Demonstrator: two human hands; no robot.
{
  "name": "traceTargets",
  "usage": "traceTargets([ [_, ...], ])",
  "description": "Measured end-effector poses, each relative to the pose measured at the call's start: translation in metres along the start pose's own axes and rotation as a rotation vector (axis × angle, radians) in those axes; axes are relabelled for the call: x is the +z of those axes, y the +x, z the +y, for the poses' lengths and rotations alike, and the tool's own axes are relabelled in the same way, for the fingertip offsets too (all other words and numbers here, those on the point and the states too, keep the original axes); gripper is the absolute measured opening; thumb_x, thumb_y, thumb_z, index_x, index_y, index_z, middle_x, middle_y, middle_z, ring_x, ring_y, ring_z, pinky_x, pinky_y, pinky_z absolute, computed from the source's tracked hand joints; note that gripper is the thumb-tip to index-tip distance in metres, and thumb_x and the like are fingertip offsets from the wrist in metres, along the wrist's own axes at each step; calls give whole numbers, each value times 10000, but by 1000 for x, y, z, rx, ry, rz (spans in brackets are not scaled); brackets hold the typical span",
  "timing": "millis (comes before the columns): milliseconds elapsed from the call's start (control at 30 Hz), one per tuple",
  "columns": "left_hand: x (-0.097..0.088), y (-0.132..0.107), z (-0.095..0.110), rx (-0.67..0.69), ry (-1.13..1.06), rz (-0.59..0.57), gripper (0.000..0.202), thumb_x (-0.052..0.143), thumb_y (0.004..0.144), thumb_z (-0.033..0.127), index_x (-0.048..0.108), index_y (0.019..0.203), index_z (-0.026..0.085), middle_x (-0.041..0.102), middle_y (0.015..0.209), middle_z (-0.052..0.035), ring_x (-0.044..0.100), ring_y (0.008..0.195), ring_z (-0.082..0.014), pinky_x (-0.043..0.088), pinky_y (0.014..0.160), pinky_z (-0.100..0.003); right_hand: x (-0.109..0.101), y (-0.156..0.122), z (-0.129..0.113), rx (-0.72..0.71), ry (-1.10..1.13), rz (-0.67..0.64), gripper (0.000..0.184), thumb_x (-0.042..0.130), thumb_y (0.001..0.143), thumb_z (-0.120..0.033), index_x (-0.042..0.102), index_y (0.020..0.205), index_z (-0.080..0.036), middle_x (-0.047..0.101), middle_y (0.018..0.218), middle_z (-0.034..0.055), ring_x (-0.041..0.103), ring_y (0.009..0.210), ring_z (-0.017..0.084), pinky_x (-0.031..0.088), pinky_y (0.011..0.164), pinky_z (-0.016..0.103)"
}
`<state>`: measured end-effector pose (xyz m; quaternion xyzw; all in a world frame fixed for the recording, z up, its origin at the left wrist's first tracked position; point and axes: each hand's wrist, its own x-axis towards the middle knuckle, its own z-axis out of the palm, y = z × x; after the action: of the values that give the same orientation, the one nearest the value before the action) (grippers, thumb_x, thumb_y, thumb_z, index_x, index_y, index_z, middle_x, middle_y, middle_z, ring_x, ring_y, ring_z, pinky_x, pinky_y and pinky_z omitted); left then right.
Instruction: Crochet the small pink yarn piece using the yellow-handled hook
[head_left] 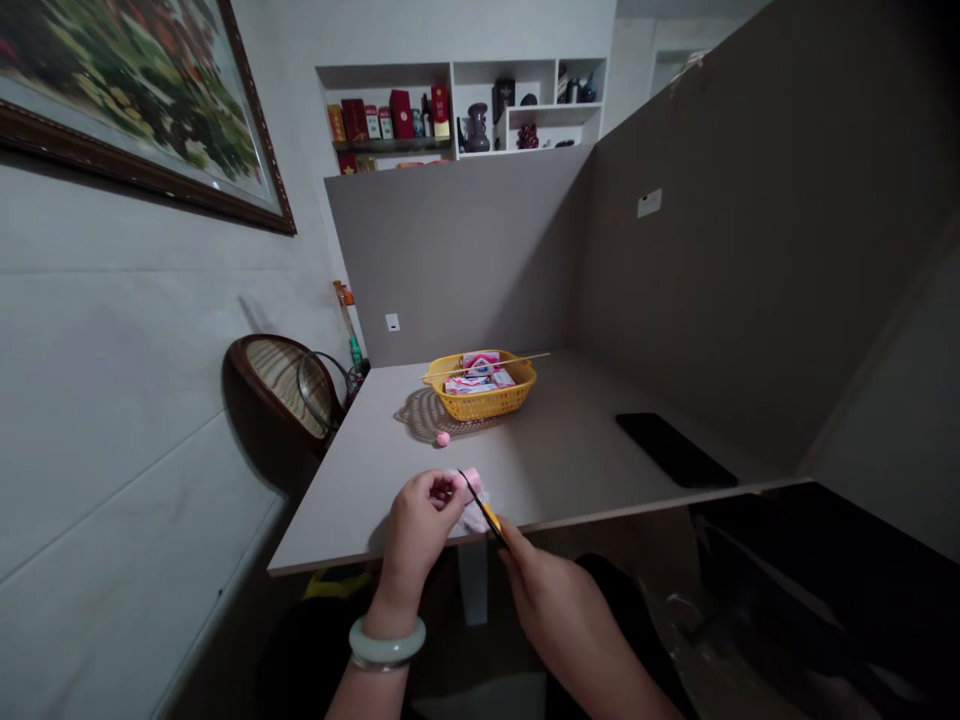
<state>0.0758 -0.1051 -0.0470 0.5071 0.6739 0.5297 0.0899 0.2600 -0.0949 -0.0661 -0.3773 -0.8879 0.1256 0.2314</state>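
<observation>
Near the table's front edge, my left hand is closed, fingers pinched at a soft-looking pink piece. My right hand grips the yellow and black handle of a slim knife-like tool. The tool's thin dark tip slants up and left across the pink piece, beside my left fingertips. Whether the tip cuts in or only touches, I cannot tell. Under the pink piece lies a crumpled whitish clear wrapper. A small pink ball rests farther back on the table, apart from both hands.
A yellow plastic basket stands behind the ball with pink and white packets inside and a thin stick across its rim. A flat black object lies on the table at right. Grey partitions border the back and right.
</observation>
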Motion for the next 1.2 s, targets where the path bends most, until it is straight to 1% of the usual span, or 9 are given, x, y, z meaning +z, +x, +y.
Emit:
traceTargets([
  [133,0,0,1,-25,-54,-14,247,637,828,417,708,861,183,752,826,-73,724,727,-204,565,645,-281,-2,14,-5,13,15,-11,495,300,981,-181,476,1443,-186,764,832,79,735,707,235,445,533,255],
  [367,1,-1,-4,24,17,16,251,638,836,418,715,890,185,745,858,-75,710,736,-202,562,657,-290,2,-14,5,0,56,18,489,295,971,-185,523,1403,-171,757,759,63,719,628,200,434,500,227],
  [533,1,0,-3,35,8,15,224,641,828,391,710,884,185,737,858,-67,705,741,-192,561,657,-279,-2,9,-2,2,93,27,457,315,985,-187,547,1378,-180,765,844,83,733,730,200,455,564,220],
  [600,0,0,-4,31,15,5,223,636,835,390,709,892,187,737,866,-64,705,746,-187,561,664,-276,-1,13,-3,6,98,26,461,312,987,-180,538,1389,-180,767,858,85,733,723,195,452,565,217],
  [800,0,-1,-9,47,43,19,255,651,831,427,717,901,190,739,893,-67,703,758,-187,563,662,-277,5,-14,7,-9,106,53,464,339,976,-192,527,1400,-192,762,774,49,727,652,176,433,518,202],
  [933,1,-1,-6,34,-8,14,247,655,826,416,715,891,186,741,858,-63,711,751,-193,567,652,-274,1,-3,3,-12,85,46,445,330,982,-203,556,1364,-179,762,798,65,727,664,191,425,512,215],
  [1033,1,-1,-3,18,-30,5,238,654,826,408,714,883,185,742,840,-61,717,743,-194,569,649,-271,0,10,0,-15,89,32,463,319,980,-179,521,1396,-186,766,848,67,733,711,198,427,534,219],
  [1100,0,-1,-2,13,-21,8,247,655,825,416,715,877,182,742,838,-66,716,740,-197,573,654,-279,2,7,1,-20,72,31,469,318,976,-175,512,1403,-177,763,826,66,729,686,200,419,522,224],
  [1200,-1,-1,-4,22,7,9,268,665,817,432,716,888,179,745,853,-74,713,741,-202,575,660,-291,5,-7,4,-32,70,44,461,314,982,-196,523,1392,-163,761,799,64,720,633,193,406,493,229],
])
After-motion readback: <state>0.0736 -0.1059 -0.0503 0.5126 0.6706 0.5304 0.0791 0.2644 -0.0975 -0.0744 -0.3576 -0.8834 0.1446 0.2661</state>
